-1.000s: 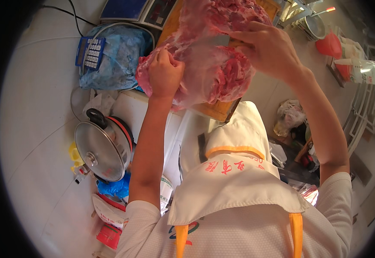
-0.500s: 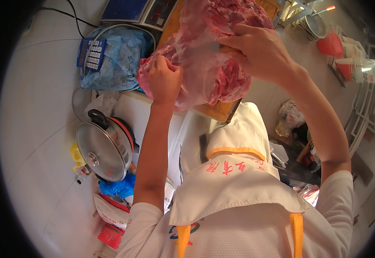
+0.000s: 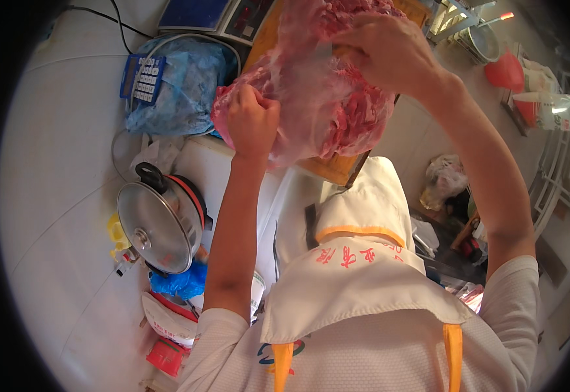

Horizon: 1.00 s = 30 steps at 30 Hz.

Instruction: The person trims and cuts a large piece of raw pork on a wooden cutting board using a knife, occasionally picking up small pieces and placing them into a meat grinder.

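A large piece of raw red meat with pale membrane (image 3: pixel 357 117) lies on a wooden board (image 3: pixel 342 168). My left hand (image 3: pixel 252 121) is closed on the meat's left edge, fingers bent into it. My right hand (image 3: pixel 393 55) is over the upper right part of the meat, fingers bent and thumb beneath; what they grip is hidden. A blurred grey flat shape, possibly a blade, shows by these fingertips, under a smeary haze.
A blue calculator (image 3: pixel 146 78) rests on a blue plastic bag (image 3: pixel 187 98), below a scale (image 3: pixel 190 14). A lidded steel pot (image 3: pixel 157 228) is at left. A red bowl (image 3: pixel 504 72), plastic bags (image 3: pixel 445 179) and a white rack (image 3: pixel 559 170) are at right.
My right hand has moved upward over the meat, and its forearm has shifted with it. My left hand keeps its grip on the left edge with only slight movement.
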Available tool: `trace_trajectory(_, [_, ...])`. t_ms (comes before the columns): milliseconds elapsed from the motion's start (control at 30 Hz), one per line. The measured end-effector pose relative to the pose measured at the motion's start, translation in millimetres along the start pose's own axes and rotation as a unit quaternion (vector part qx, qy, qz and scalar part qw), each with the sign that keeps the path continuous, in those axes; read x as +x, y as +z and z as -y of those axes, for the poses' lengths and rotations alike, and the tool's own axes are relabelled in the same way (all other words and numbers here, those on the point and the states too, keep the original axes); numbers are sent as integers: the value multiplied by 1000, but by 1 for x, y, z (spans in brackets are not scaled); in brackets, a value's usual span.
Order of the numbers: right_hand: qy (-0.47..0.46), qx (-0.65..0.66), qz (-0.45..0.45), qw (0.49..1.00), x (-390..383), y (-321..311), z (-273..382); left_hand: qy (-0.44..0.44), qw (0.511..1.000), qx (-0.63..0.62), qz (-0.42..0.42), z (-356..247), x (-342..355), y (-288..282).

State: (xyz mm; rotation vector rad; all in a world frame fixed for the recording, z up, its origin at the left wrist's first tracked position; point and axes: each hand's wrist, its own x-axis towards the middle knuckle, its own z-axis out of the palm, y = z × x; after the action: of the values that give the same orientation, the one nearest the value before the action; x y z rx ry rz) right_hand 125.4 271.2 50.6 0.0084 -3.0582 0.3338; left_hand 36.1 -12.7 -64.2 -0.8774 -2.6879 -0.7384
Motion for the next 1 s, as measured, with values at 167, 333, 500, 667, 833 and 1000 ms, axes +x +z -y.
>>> trace_trajectory(167, [-7,54,-12,998,-10,-13,9,-42,998,-3,42,-1,-4,-4])
trace_trajectory(333, [-29,0,114,993,12,-12,14,-55,996,-27,64,-2,-1,-6])
trace_trajectory(500, [-106,36,-36,993,28,-30,7,-47,998,28,44,6,-9,-1])
trace_trajectory(667, [-128,-26,140,982,42,-41,27,-52,997,-14,54,-1,-4,-6])
trace_trajectory(833, [-162,-49,56,984,94,-50,14,-35,998,45,20,2,-7,5])
trace_trajectory(1000, [-125,-79,190,971,102,-82,56,-61,997,37,24,6,-12,2])
